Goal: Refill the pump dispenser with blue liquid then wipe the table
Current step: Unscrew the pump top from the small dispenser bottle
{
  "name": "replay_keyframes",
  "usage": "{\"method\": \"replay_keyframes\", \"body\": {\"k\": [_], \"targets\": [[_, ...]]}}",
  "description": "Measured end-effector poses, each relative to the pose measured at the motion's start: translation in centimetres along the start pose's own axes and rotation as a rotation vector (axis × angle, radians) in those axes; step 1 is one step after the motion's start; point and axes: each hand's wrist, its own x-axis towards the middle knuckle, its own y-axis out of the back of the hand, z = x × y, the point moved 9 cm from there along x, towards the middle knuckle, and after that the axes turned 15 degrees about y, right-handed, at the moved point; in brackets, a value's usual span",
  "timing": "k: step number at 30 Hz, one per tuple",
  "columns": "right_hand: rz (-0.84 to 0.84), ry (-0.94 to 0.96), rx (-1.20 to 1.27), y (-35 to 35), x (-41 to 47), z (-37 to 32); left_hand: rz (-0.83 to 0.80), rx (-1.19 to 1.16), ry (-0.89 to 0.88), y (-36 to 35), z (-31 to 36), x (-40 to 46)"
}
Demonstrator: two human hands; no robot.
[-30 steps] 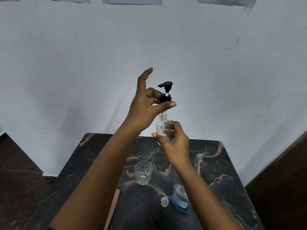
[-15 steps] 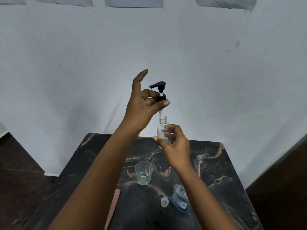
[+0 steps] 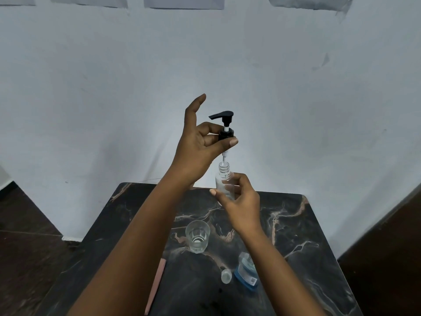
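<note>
My left hand (image 3: 200, 144) pinches the black pump head (image 3: 224, 126) by its collar and holds it lifted off the bottle; its white dip tube still reaches into the neck. The clear dispenser bottle (image 3: 224, 179) is held upright in the air above the table's far edge by my right hand (image 3: 239, 201). On the dark marble table (image 3: 296, 236) near my right forearm stands a bottle of blue liquid (image 3: 246, 270), uncapped, with its small clear cap (image 3: 226, 275) lying beside it.
A clear drinking glass (image 3: 197, 236) stands mid-table below my left arm. A pink strip of cloth or sponge (image 3: 157, 286) lies at the near left, partly hidden by my arm. A pale wall rises behind the table; dark floor lies on both sides.
The pump head has come off the bottle neck and risen, drawing its tube partly out. The bottle in my right hand has stayed almost still.
</note>
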Motion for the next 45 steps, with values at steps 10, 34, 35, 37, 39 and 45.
{"method": "replay_keyframes", "body": {"k": [10, 34, 35, 37, 39, 45], "targets": [[-0.019, -0.016, -0.027, 0.1, -0.9, 1.5, 0.039, -0.043, -0.014, 0.9, 0.5, -0.1], [0.022, -0.121, -0.064, 0.7, -3.0, 7.0, 0.078, 0.190, 0.648, 4.6, -15.9, -3.6], [0.027, -0.129, -0.067, 1.1, -3.0, 7.2, 0.072, 0.189, 0.677, 4.6, -17.2, -4.0], [0.035, -0.152, -0.077, 2.2, -3.1, 8.1, 0.054, 0.210, 0.727, 4.2, -19.9, -4.5], [0.050, -0.183, -0.083, 3.5, -3.1, 9.2, 0.041, 0.262, 0.762, 3.6, -22.4, -4.7], [0.092, -0.236, -0.123, 8.4, -3.7, 12.5, -0.030, 0.350, 0.836, 0.4, -28.4, -4.3]]}}
